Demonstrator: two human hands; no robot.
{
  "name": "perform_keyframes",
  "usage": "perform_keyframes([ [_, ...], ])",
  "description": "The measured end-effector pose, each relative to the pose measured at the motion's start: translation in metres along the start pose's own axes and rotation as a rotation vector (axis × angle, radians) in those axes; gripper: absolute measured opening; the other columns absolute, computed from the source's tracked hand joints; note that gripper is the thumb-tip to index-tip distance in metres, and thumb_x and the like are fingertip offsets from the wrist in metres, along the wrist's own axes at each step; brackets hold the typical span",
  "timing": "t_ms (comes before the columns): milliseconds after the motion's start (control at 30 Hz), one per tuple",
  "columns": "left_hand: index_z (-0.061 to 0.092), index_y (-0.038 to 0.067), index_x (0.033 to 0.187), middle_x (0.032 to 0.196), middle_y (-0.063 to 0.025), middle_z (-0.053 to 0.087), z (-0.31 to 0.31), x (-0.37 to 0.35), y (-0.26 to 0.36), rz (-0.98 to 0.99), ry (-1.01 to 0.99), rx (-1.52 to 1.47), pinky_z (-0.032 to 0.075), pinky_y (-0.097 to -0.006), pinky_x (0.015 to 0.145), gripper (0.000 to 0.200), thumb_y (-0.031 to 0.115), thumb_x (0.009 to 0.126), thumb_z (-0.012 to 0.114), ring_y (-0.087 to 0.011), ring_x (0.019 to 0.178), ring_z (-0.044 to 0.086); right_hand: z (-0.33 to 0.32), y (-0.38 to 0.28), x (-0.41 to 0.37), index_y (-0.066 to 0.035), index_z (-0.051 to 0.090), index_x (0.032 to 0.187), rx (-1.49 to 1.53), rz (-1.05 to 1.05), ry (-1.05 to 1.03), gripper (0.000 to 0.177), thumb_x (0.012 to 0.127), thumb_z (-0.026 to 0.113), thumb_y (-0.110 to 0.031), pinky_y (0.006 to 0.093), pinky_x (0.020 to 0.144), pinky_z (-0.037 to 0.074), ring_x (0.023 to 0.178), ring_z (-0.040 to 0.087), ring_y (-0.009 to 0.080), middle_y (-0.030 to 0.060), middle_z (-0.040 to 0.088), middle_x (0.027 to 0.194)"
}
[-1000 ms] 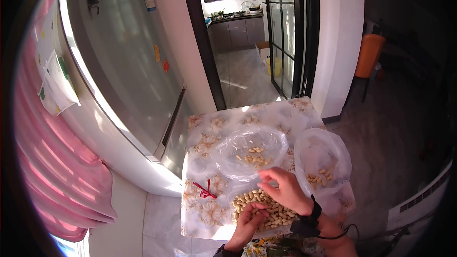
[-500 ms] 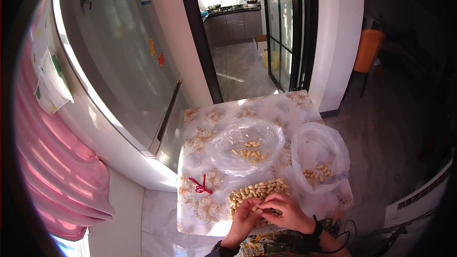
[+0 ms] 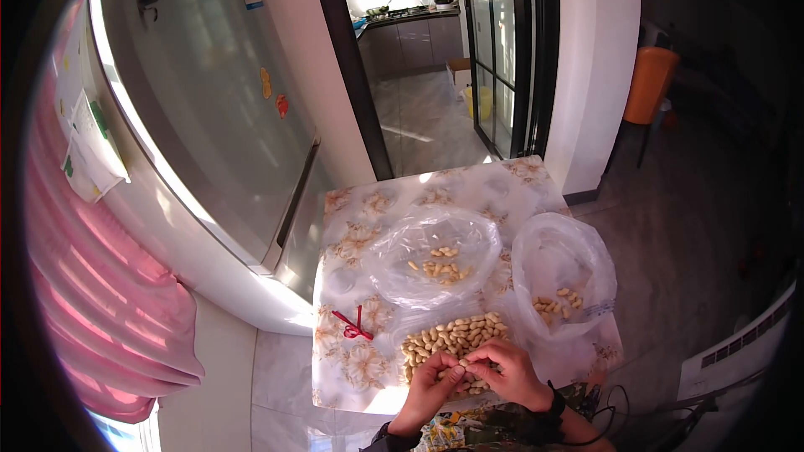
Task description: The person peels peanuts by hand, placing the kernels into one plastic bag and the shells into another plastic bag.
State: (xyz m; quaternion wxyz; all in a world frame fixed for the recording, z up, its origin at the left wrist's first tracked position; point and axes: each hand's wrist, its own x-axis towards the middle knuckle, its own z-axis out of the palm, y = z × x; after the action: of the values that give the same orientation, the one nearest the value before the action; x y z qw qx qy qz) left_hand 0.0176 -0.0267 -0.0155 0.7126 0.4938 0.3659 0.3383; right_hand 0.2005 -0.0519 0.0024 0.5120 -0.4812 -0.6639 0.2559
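Pinching one small tan peanut [image 3: 463, 362] between left hand [image 3: 431, 383] and right hand [image 3: 512, 375], fingertips closed together on it, directly over the near heap of tan peanuts [image 3: 456, 337], probably for easy reach. Farther off, leaving the middle crumpled clear plastic bag [image 3: 402, 243] and the right clear plastic bag [image 3: 557, 251] gaping open, seemingly for sorted nuts. Unlike a second ago, no longer stretching the right hand toward the middle bag.
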Motion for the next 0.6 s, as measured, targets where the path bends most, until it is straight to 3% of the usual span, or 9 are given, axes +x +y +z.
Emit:
perform_keyframes([
  [233,0.055,0.005,0.106,0.095,-0.0023,0.065,0.0029,-0.0006,0.0056,0.003,0.045,-0.040,0.048,-0.0199,0.066,0.015,0.015,0.098,0.062,-0.0065,0.080,0.060,0.0014,0.0013,-0.0027,-0.004,0.068,0.090,-0.032,0.015,-0.037,0.014,0.082,0.077,-0.012,0.0333,0.061,0.051,0.068,0.064,0.0250,0.0098,0.066,0.077],
  [300,0.055,0.005,0.106,0.093,-0.0014,0.065,0.0011,0.0002,0.0019,0.024,0.033,-0.039,0.047,-0.0201,0.064,0.014,0.015,0.098,0.062,-0.0059,0.075,0.058,0.0011,-0.0012,-0.0013,-0.005,0.068,0.085,0.003,0.005,-0.014,0.015,0.079,0.080,-0.011,0.0308,0.055,0.047,0.061,0.063,0.0206,0.0078,0.066,0.071],
  [600,0.057,0.005,0.097,0.081,-0.0009,0.063,0.0021,0.0007,-0.0022,0.063,0.044,-0.053,0.043,-0.0199,0.058,0.013,0.017,0.099,0.060,-0.0052,0.063,0.052,0.0018,0.0012,-0.0046,-0.005,0.069,0.081,-0.054,0.021,-0.015,0.017,0.077,0.082,-0.014,0.0302,0.054,0.046,0.059,0.063,0.0201,0.0076,0.066,0.070],
])
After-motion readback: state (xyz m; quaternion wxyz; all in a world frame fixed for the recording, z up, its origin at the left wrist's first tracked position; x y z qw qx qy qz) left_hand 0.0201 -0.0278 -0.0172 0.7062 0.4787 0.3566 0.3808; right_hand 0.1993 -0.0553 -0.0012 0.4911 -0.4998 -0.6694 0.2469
